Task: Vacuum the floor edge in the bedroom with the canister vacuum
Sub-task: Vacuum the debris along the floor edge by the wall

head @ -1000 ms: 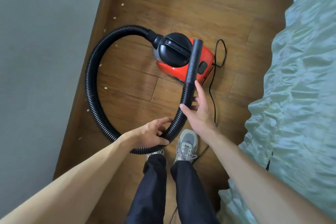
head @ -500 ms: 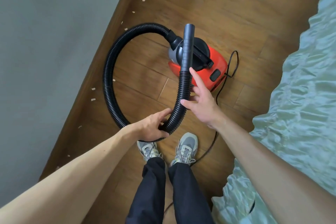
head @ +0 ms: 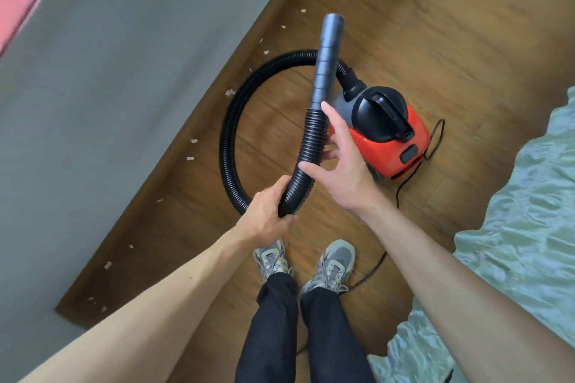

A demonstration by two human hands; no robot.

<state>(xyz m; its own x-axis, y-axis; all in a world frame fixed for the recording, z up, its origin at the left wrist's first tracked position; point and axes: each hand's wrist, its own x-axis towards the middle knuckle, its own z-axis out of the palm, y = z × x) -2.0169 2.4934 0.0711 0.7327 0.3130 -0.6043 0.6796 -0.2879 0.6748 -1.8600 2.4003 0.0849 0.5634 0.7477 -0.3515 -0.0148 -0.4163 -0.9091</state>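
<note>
Since the earlier frame your view had swung, so the grey wall (head: 118, 109) filled more of the picture and the rigid nozzle tube (head: 327, 62) had lifted away from the canister, pointing up past it toward the skirting. Taking the red canister vacuum (head: 389, 137) as the landmark: the wall ran well to its left, the pale rumpled bedding (head: 522, 233) lay to its right, and the wood floor (head: 451, 25) carried it between the two. You stood just below it, both shoes (head: 334, 264) near its black power cord (head: 404, 183). The ribbed black hose (head: 228, 146) left the canister's top and looped out leftward toward the wall, then came back to you. Your left hand (head: 267, 214) was closed around the hose at the low bend, below and left of the canister. Your right hand (head: 339, 165) sat directly in front of the canister, fingers spread wide, with only the thumb and fingertips touching the hose just under the nozzle tube. Small pale scraps (head: 230, 92) lay scattered along the floor edge at the wall, left of the canister.
</note>
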